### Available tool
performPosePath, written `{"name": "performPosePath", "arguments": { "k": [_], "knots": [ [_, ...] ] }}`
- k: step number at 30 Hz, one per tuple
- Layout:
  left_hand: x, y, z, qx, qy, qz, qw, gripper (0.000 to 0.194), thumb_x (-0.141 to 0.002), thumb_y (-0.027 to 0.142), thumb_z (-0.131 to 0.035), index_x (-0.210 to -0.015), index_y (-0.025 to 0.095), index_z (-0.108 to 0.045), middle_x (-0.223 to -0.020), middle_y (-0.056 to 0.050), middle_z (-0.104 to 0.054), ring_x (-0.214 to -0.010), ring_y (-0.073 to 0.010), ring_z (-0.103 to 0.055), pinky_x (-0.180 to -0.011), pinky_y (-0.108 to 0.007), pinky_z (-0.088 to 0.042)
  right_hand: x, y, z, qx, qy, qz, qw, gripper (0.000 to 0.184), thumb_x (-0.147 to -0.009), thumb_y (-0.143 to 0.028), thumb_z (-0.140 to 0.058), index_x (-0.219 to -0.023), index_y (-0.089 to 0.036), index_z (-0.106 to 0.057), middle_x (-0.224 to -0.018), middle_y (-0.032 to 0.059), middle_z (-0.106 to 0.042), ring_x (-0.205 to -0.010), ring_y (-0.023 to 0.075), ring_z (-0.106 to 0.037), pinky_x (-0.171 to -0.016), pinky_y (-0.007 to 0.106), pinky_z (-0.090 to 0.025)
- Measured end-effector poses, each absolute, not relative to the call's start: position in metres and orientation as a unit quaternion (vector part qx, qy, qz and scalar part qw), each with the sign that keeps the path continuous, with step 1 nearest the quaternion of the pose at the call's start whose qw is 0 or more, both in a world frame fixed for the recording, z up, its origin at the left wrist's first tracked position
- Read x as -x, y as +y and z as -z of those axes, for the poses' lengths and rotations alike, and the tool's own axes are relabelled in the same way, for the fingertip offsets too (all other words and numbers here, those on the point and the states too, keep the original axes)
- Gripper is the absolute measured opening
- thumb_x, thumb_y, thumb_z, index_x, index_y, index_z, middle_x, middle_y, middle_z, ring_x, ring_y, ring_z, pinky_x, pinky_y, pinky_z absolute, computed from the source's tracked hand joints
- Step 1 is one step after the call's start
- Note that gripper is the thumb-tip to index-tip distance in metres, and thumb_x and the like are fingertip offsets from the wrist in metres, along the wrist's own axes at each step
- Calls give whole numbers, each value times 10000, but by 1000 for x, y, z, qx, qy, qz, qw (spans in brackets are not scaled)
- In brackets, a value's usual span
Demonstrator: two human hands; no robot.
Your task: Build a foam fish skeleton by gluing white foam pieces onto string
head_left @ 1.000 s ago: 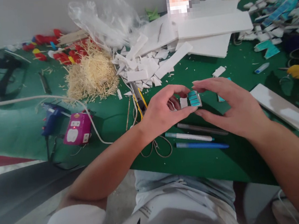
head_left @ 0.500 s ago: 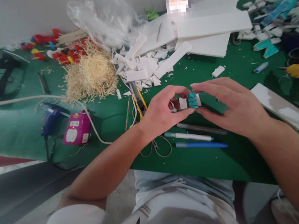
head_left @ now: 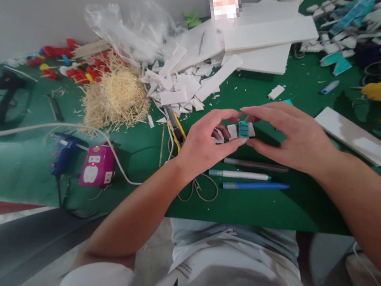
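Note:
A small teal piece with dark stripes [head_left: 243,130] is pinched between the fingertips of both hands above the green table. My left hand [head_left: 202,141] grips it from the left, thumb below and index finger above. From the right, my right hand [head_left: 289,138] closes its thumb and fingers on the same piece. A small white foam piece [head_left: 232,132] shows just left of the teal piece, partly behind my left fingers. Below the hands lie a grey pen-like stick [head_left: 256,165], a white marker [head_left: 238,174] and a blue pen [head_left: 255,185].
A yellow utility knife [head_left: 175,128] lies beside my left wrist. White foam scraps [head_left: 184,86], foam sheets [head_left: 269,33] and wood shavings [head_left: 121,93] cover the back. At left are a blue glue gun [head_left: 63,150] and pink power adapter [head_left: 96,165]; a foam strip [head_left: 355,135] lies right.
The view has shifted very slightly. Both hands keep their pinch on the teal piece, which looks tilted a little. A bit of teal now shows above my right hand.

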State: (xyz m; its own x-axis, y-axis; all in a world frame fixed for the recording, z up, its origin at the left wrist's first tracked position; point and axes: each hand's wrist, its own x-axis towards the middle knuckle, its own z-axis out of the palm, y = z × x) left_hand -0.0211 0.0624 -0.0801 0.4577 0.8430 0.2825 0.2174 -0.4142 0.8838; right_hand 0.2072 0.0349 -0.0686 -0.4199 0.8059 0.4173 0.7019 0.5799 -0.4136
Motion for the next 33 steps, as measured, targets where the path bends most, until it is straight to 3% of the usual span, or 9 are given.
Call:
{"name": "performPosePath", "arguments": {
  "k": [12,17,23,29,33],
  "knots": [
    [22,63,82,-739,361,-388,416,351,-868,286,-821,-1183,182,-706,-1126,-44,-771,-769,-86,-693,-708,-201,-587,-210,37,70,440,-844,-79,298,457,-975,-343,-651,-1425,-269,-633,-1254,86,-787,-1150,297,-743,-956,483,-615],
    [21,70,87,-711,398,-428,391,258,-896,236,-762,-1145,176,-730,-981,-14,-769,-694,-68,-662,-643,-179,-551,-225,60,87,585,-755,22,296,338,-959,-402,-678,-1261,-265,-745,-1265,139,-773,-1206,400,-713,-1030,606,-556],
    [21,71,89,-747,375,-446,320,209,-925,171,-721,-1134,159,-734,-997,-19,-759,-745,-59,-663,-710,-163,-561,-232,72,96,586,-751,5,304,239,-954,-355,-662,-1133,-248,-780,-1171,133,-784,-1146,389,-723,-1005,618,-558],
    [25,68,86,-784,360,-434,260,194,-972,131,-663,-1160,153,-708,-1067,-39,-744,-801,-66,-672,-756,-179,-565,-234,67,85,474,-842,-46,254,219,-935,-476,-674,-1030,-318,-794,-1198,53,-791,-1262,372,-689,-1189,660,-415],
    [24,67,85,-811,338,-425,217,164,-977,119,-665,-1134,153,-698,-1055,-39,-745,-784,-79,-660,-786,-210,-577,-234,69,84,480,-836,-94,249,135,-903,-439,-692,-930,-348,-788,-1190,11,-797,-1265,355,-693,-1235,686,-345]
  ]
}}
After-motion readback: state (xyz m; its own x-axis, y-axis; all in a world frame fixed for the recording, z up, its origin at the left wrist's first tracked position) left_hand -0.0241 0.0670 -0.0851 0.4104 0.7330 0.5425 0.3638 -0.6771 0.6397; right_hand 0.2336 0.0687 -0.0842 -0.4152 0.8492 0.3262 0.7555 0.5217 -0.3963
